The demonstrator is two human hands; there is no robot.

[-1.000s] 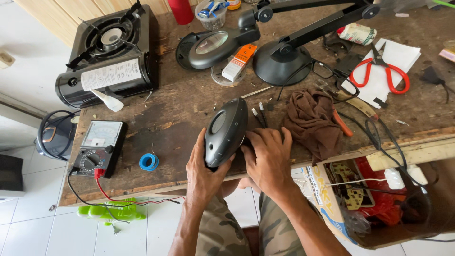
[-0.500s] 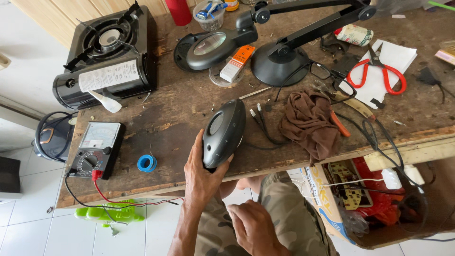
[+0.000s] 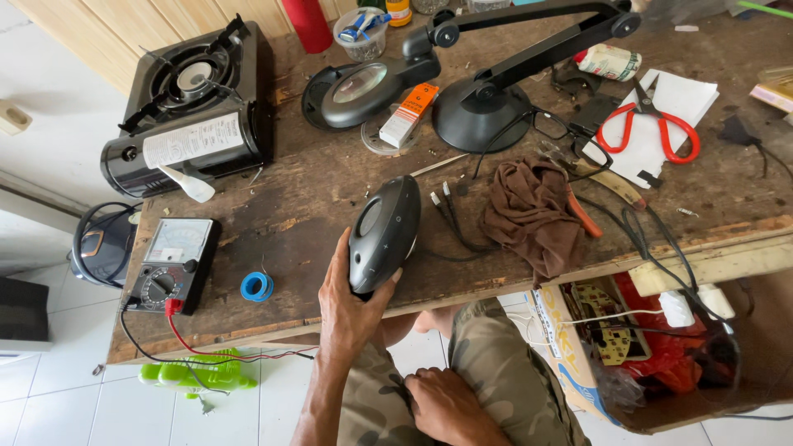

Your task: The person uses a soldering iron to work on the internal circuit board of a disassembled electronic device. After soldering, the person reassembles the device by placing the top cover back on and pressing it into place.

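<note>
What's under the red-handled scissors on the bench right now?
The red-handled scissors lie on a white sheet of paper, which rests on the wooden bench. A dark cable runs past its left edge. Whatever is beneath the paper is covered.

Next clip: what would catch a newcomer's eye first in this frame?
Probably the dark oval plastic device, held upright on the front edge of the worn wooden workbench by the left hand, while the right hand rests down on the lap. Behind it stands a black magnifier lamp on a round base; red-handled scissors lie on white paper at the far right.
</note>
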